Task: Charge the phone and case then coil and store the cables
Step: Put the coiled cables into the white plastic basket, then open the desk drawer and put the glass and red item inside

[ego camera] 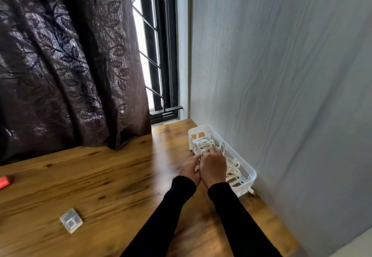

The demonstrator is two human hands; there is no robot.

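A white slotted plastic basket (pixel 248 170) stands on the wooden table against the grey wall. Loose white cables (pixel 233 166) lie tangled inside it. My right hand (pixel 213 166) reaches over the basket's near rim, its fingers curled down among the cables. My left hand (pixel 190 168) is pressed against the right one at the basket's outer side; blur hides what its fingers hold. A small clear plastic case (pixel 71 220) lies on the table at the lower left. No phone is in view.
A wooden table (pixel 100 180) fills the lower frame. A dark patterned curtain (pixel 66 59) hangs at the left, a barred window (pixel 155 51) behind it. A grey wall (pixel 281 75) runs along the right. A red object (pixel 5 182) pokes in at the left edge.
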